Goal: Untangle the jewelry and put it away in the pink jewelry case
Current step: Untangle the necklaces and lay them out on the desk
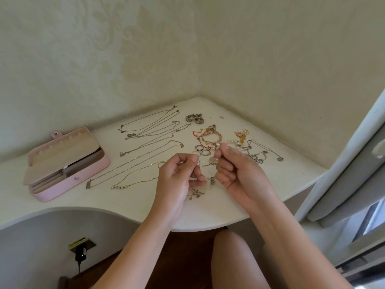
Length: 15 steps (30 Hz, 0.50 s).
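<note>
Both my hands hover over the white corner desk point(129, 203) and pinch a thin silver chain point(206, 165) stretched between them. My left hand point(179, 176) holds one end, and small silver pendants point(195, 193) dangle below it. My right hand point(235, 167) pinches the other end near a flat round pendant point(213, 159). The pink jewelry case point(83, 174) lies open at the desk's left side. Several straightened necklaces point(152, 130) lie in rows between the case and my hands. A tangle of silver chains point(258, 155) sits to the right.
Beaded bracelets point(210, 136), a pearl bracelet point(231, 142), rings point(201, 152), a grey bead piece point(194, 118) and gold earrings point(241, 134) lie near the back corner. Walls close the desk on two sides. A window frame point(354, 163) stands at the right. A charger point(81, 250) hangs below.
</note>
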Each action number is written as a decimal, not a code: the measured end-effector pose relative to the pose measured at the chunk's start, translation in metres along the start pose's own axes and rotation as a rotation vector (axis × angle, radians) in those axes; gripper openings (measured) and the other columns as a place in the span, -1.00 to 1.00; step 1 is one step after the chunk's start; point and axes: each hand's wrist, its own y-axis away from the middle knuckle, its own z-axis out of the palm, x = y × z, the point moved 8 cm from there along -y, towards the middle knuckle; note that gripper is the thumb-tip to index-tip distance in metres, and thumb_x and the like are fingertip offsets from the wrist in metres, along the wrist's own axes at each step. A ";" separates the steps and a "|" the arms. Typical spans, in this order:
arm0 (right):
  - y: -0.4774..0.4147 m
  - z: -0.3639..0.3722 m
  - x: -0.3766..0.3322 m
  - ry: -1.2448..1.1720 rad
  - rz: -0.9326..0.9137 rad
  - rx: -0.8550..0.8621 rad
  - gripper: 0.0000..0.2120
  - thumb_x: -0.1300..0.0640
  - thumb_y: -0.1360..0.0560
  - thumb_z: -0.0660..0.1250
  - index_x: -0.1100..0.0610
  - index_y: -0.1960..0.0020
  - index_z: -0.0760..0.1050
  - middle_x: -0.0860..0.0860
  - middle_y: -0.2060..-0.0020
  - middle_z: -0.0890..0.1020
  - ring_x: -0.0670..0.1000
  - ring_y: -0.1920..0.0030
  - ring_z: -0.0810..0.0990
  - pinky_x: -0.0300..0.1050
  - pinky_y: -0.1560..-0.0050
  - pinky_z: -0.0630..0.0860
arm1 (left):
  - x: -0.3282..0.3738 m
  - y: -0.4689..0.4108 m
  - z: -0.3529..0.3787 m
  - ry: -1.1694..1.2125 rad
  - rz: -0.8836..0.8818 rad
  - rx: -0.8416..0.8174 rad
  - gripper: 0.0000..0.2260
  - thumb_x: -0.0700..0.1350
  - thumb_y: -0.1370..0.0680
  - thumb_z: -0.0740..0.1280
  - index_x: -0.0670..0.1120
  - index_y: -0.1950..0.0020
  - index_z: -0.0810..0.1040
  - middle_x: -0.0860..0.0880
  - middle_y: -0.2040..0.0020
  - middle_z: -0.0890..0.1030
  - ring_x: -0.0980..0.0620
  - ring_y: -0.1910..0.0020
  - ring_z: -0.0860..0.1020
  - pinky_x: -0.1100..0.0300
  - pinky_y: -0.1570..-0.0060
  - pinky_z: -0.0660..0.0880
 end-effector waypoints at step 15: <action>-0.001 -0.007 -0.004 -0.145 0.090 -0.177 -0.73 0.13 -0.50 0.21 0.15 -0.03 0.65 -0.06 0.46 0.38 -0.11 0.40 0.38 -0.21 0.16 0.53 | 0.000 -0.003 -0.002 -0.397 0.111 0.068 -0.83 -0.06 -0.61 0.21 -0.08 0.13 0.48 0.06 0.60 0.36 0.16 0.58 0.31 0.34 0.56 0.29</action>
